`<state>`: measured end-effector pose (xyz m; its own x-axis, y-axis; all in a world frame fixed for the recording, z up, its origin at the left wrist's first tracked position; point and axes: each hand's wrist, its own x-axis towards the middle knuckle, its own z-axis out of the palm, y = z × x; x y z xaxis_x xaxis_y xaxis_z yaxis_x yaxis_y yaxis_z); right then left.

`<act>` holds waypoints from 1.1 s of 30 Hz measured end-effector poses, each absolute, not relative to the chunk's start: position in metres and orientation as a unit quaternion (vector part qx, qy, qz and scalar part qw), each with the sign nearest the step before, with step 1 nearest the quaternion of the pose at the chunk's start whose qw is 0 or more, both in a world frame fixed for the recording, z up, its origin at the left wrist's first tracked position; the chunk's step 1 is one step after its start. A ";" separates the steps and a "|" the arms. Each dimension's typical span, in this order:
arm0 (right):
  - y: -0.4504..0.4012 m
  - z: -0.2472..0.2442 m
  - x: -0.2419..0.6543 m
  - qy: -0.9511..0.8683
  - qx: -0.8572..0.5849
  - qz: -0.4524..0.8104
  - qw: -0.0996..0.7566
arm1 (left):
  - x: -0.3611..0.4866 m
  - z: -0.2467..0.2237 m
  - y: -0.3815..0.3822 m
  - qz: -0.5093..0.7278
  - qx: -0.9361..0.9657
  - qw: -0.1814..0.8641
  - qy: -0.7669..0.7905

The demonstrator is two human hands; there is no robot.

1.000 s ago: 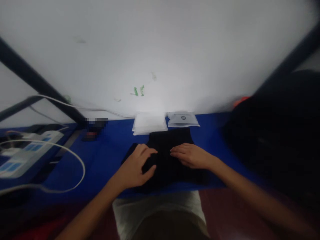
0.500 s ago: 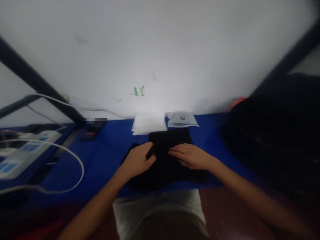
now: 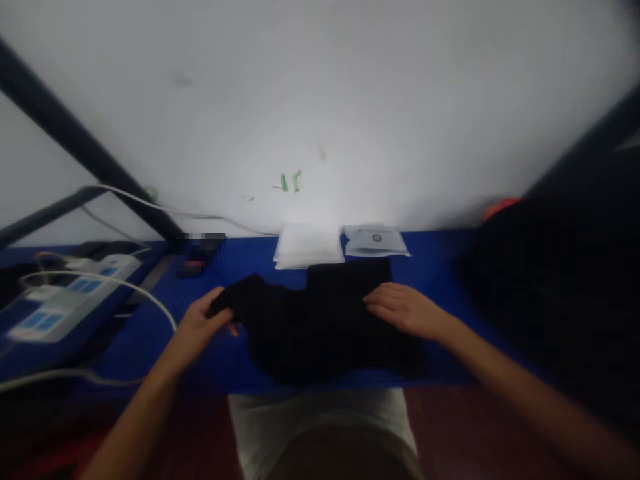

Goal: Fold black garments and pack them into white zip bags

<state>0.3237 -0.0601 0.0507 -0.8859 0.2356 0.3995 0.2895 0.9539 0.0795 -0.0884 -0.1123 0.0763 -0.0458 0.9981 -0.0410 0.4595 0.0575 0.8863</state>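
Observation:
A black cloth garment (image 3: 325,327) lies spread and rumpled on the blue table surface (image 3: 440,267); its exact kind is too dark to make out. At its left end, my left hand (image 3: 205,320) pinches a corner between thumb and fingers and draws it out to the side. My right hand (image 3: 400,308) rests on the right part of the cloth, fingers stretched out and lying flat. Just behind the cloth are a stack of white packets (image 3: 309,247) and a clear plastic bag (image 3: 376,241) with a round dark mark.
On the left lies a white power strip (image 3: 80,300) with blue sockets and a looping white cable (image 3: 145,293). A dark object (image 3: 200,257), partly blurred out, sits near the wall. A large black mass (image 3: 565,287) fills the right side.
My left hand has moved left, pulling a corner of the black cloth outward from the middle. My right hand stays on the cloth. The view has shifted slightly left.

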 end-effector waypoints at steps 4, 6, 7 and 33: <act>-0.072 0.049 0.363 -0.951 -0.193 -0.068 0.233 | -0.096 0.067 -0.121 0.237 0.611 0.445 0.611; -0.080 0.044 0.374 -0.949 -0.221 -0.065 0.214 | -0.105 0.068 -0.123 0.144 0.661 0.444 0.587; -0.084 0.042 0.377 -0.950 -0.235 -0.056 0.197 | -0.111 0.070 -0.123 0.118 0.681 0.429 0.582; -0.027 0.041 0.371 -0.858 -0.441 0.092 0.247 | 0.006 0.058 -0.021 0.144 0.783 0.300 0.526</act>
<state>0.3713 -0.0273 0.0407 -0.4898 0.8020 0.3419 0.7109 0.5944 -0.3758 0.0062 -0.0213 0.0581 0.4054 0.9097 -0.0898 0.7370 -0.2672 0.6208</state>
